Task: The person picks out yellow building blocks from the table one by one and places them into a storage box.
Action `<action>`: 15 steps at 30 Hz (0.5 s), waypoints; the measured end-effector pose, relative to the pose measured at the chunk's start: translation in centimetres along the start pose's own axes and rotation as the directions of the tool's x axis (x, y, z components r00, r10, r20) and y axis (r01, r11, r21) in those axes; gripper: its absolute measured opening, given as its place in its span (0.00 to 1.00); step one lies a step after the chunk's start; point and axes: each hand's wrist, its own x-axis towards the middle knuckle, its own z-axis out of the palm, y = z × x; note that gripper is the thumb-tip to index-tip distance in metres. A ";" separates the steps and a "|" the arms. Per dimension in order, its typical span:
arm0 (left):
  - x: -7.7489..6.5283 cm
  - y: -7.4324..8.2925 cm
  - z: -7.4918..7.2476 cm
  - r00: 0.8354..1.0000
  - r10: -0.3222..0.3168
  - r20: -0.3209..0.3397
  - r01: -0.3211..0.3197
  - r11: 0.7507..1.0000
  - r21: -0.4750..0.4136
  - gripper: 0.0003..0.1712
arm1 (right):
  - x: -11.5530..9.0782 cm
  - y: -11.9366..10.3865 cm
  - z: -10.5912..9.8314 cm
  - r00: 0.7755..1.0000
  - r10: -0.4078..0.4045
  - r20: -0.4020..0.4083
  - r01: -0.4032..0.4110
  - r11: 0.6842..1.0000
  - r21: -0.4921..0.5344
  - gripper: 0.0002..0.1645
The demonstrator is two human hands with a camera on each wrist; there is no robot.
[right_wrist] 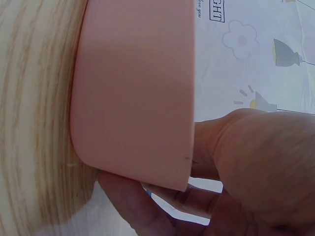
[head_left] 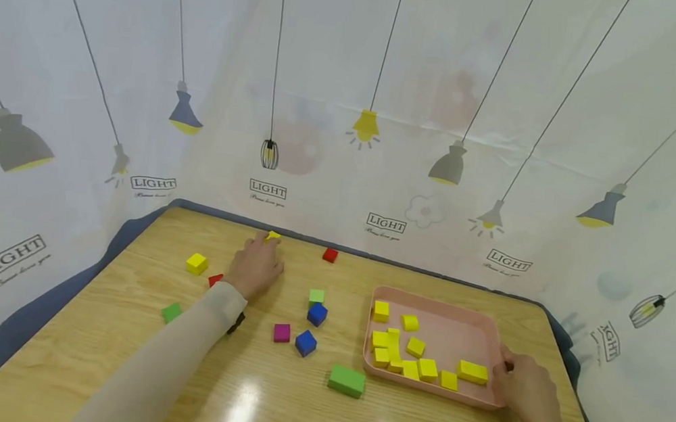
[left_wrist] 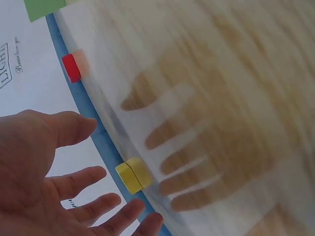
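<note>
My left hand point(head_left: 254, 265) reaches over the far side of the table. In the left wrist view its fingers are spread and relaxed, with a yellow block point(left_wrist: 129, 177) just beyond the fingertips. The head view shows part of that yellow block point(head_left: 273, 235) past the fingers. On the right, my right hand point(head_left: 531, 391) grips the right end of a pink tray point(head_left: 463, 335). Its fingers curl around the tray wall point(right_wrist: 138, 93) from outside, and the thumb comes over the rim. Several yellow blocks point(head_left: 428, 369) lie in the tray, mostly along its left and near sides.
Around the left hand lie a yellow block point(head_left: 196, 263), a partly hidden red block point(head_left: 215, 280), a green block point(head_left: 171, 312) and another red block point(head_left: 330, 255). Blue blocks point(head_left: 305, 343), a magenta block point(head_left: 281, 332) and a long green block point(head_left: 347, 381) stand left of the tray.
</note>
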 end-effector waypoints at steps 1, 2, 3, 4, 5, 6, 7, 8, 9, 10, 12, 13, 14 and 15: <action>0.1 -0.1 0.1 1.000 -0.002 0.006 0.002 1.000 -0.002 0.32 | 0.0 0.0 0.0 1.000 -0.001 -0.001 0.001 1.000 0.001 0.32; 0.1 -0.2 0.1 1.000 -0.004 0.016 0.004 1.000 -0.001 0.32 | 0.0 0.0 0.0 1.000 -0.001 -0.001 0.001 1.000 0.002 0.32; 0.1 -0.2 0.1 1.000 -0.006 0.027 0.006 1.000 0.003 0.33 | 0.0 0.0 0.0 1.000 0.000 -0.001 0.000 1.000 0.001 0.32; 0.1 -0.3 0.2 0.999 -0.007 0.038 0.007 1.000 0.004 0.33 | 0.0 0.0 0.0 1.000 0.001 -0.002 -0.001 1.000 0.001 0.32; 0.1 -0.3 0.2 0.999 -0.007 0.046 0.007 1.000 0.007 0.33 | 0.0 0.0 0.0 1.000 0.001 -0.004 -0.001 1.000 0.000 0.32; 0.1 -0.4 0.2 0.998 -0.006 0.056 0.005 1.000 0.010 0.34 | 0.0 0.0 0.1 1.000 0.001 -0.004 -0.001 1.000 -0.001 0.32; 0.1 -0.4 0.2 0.998 -0.006 0.063 0.005 1.000 0.014 0.34 | 0.0 0.0 0.1 1.000 -0.001 -0.005 0.001 1.000 -0.002 0.31; 0.1 -0.4 0.2 0.998 -0.009 0.068 0.007 1.000 0.021 0.34 | 0.0 0.0 0.1 1.000 0.000 -0.006 0.000 1.000 -0.003 0.31; 0.1 -0.5 0.1 0.997 -0.008 0.072 0.007 1.000 0.021 0.35 | 0.0 0.0 0.1 1.000 0.000 -0.008 0.000 1.000 -0.004 0.31; 0.2 -0.5 0.1 0.997 -0.008 0.073 0.007 1.000 0.020 0.35 | 0.0 0.0 0.1 1.000 0.000 -0.010 0.000 1.000 -0.006 0.31; 0.2 -0.6 0.1 0.997 -0.003 0.081 0.002 1.000 0.019 0.35 | 0.1 0.0 0.1 1.000 0.002 -0.009 -0.002 1.000 -0.008 0.32; 0.3 -0.7 0.2 0.996 -0.001 0.086 -0.001 1.000 0.022 0.36 | 0.1 0.0 0.1 1.000 0.002 -0.010 -0.002 1.000 -0.009 0.32; 0.3 -0.8 0.2 0.996 0.002 0.090 -0.004 1.000 0.024 0.36 | 0.1 0.0 0.1 1.000 0.001 -0.012 -0.002 1.000 -0.010 0.32; 0.4 -0.8 0.3 0.995 0.005 0.096 -0.008 1.000 0.027 0.36 | 0.0 0.0 0.1 1.000 0.001 -0.011 -0.001 1.000 -0.012 0.32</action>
